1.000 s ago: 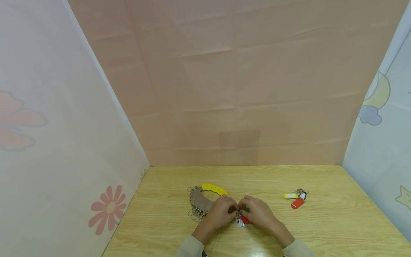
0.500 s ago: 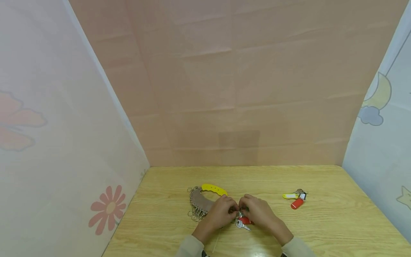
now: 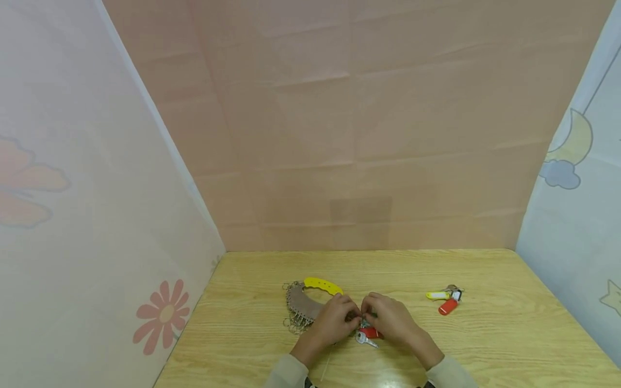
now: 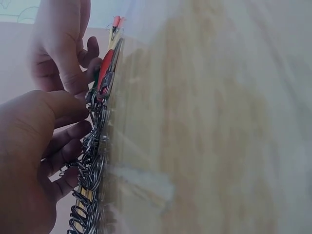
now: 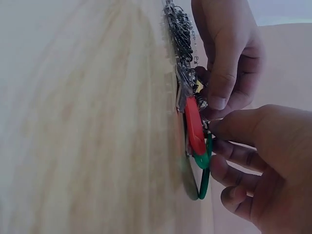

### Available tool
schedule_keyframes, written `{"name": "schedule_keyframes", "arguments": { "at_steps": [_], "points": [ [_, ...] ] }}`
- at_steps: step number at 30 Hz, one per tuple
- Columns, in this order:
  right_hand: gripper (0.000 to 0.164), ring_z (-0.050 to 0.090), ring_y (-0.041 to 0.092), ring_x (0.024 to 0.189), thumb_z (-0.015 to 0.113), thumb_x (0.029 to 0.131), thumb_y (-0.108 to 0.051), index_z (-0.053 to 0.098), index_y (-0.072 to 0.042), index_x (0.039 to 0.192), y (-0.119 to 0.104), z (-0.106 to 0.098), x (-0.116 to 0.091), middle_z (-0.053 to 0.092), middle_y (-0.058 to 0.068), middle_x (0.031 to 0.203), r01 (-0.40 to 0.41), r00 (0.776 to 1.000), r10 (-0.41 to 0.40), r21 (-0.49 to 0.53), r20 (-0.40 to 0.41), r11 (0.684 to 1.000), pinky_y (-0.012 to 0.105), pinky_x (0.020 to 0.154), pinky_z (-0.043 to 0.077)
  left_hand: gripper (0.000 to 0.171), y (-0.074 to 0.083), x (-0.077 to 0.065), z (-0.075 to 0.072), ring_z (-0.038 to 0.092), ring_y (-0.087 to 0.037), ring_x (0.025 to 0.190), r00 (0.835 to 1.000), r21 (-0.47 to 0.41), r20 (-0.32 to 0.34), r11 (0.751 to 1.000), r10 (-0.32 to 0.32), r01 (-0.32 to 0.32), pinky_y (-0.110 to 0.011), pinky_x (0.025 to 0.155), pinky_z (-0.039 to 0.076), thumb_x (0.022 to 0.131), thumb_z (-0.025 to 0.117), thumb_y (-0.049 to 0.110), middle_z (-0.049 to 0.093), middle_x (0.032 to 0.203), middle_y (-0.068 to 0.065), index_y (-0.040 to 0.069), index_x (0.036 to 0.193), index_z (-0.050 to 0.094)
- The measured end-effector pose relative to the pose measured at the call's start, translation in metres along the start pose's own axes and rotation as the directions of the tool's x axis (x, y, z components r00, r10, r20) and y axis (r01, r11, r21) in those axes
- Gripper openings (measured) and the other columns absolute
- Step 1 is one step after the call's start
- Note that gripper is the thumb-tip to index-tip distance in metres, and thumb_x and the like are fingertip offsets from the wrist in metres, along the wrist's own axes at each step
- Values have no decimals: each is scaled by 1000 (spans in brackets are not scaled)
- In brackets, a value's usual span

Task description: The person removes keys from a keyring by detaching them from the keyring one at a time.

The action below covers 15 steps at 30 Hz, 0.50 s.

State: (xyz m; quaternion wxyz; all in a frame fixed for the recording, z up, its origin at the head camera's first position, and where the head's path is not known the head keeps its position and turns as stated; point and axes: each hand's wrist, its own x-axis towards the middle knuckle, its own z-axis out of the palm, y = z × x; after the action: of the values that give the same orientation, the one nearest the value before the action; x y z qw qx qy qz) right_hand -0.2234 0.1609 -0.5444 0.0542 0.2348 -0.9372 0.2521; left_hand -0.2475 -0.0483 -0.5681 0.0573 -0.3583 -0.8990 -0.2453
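A crescent-shaped brown strap (image 3: 303, 305) with a yellow handle (image 3: 323, 285) and many metal rings along its edge lies on the table. My left hand (image 3: 332, 322) covers its right end and pinches the metal hooks (image 4: 92, 141) there between thumb and fingertips. My right hand (image 3: 390, 322) meets it fingertip to fingertip, pinching a small key ring above a green tag (image 5: 204, 165). Beside the fingers lie a red key tag (image 3: 370, 333) and a silver key (image 3: 366, 339). The exact meeting of hook and ring is hidden by the fingers.
On the right of the wooden table (image 3: 504, 334) rests another bunch of keys with a yellow tag (image 3: 438, 295) and a red tag (image 3: 448, 307). A thin pale strip (image 3: 326, 367) lies near the left forearm. Cloth walls border the table at the back and sides.
The silver key and red tag between the hands have shifted slightly, and more of the key shows than a second ago. Both hands keep nearly the same place and pinch.
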Motion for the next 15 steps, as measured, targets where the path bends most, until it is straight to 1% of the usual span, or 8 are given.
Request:
{"name": "schedule_keyframes", "arguments": {
  "at_steps": [6, 11, 15],
  "points": [
    [12, 46, -2, 66, 79, 95, -12, 73, -22, 94, -1, -1, 1, 66, -14, 91, -35, 999, 37, 64, -30, 997, 20, 54, 40, 6, 1, 0, 1, 48, 3, 86, 998, -79, 11, 995, -55, 55, -15, 76, 44, 102, 74, 26, 72, 102, 12, 22, 103, 77],
    [14, 47, -3, 64, 79, 95, -13, 72, -24, 93, 0, 0, 3, 69, -13, 90, -61, 995, 68, 93, -67, 994, 20, 53, 42, 6, 3, 2, 1, 48, 3, 87, 992, -147, 15, 981, -128, 128, -16, 74, 45, 102, 74, 26, 66, 101, 12, 22, 106, 71],
    [14, 47, -3, 60, 79, 95, -11, 72, -23, 94, 1, 1, 5, 70, -12, 91, -84, 992, 93, 114, -83, 990, 20, 52, 42, 12, 6, 4, -1, 48, 2, 86, 989, -147, -9, 979, -146, 143, -16, 72, 46, 102, 75, 24, 63, 104, 9, 20, 110, 67]
  ]
}}
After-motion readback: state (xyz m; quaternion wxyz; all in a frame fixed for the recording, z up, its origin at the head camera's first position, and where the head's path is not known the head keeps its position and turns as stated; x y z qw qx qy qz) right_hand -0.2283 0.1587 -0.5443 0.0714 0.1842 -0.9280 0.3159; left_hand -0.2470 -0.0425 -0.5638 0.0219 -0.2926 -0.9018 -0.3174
